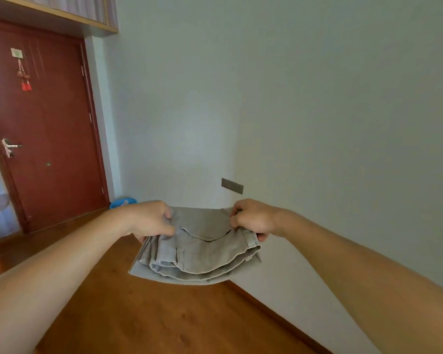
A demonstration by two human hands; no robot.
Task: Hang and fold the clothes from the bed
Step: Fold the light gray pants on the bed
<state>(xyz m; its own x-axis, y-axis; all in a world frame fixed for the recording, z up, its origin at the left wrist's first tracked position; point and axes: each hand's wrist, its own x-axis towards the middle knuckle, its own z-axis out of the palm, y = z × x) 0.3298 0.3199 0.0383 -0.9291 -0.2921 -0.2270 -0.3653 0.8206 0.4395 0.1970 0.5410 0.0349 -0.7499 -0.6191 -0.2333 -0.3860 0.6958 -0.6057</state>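
Observation:
A pair of beige-grey trousers (197, 251), folded into a thick bundle, hangs in the air in front of me above the wooden floor. My left hand (149, 218) grips the bundle's left side with the thumb on top. My right hand (253, 218) is closed on its right side near the waistband. Both arms are stretched forward. The bed is out of view.
A dark red door (46, 129) with a metal handle and a red tassel ornament stands shut at the left. A pale wall (292, 111) runs close on the right, with a dark switch plate (232, 186). A blue object (123, 201) lies on the wooden floor (138, 315) by the door.

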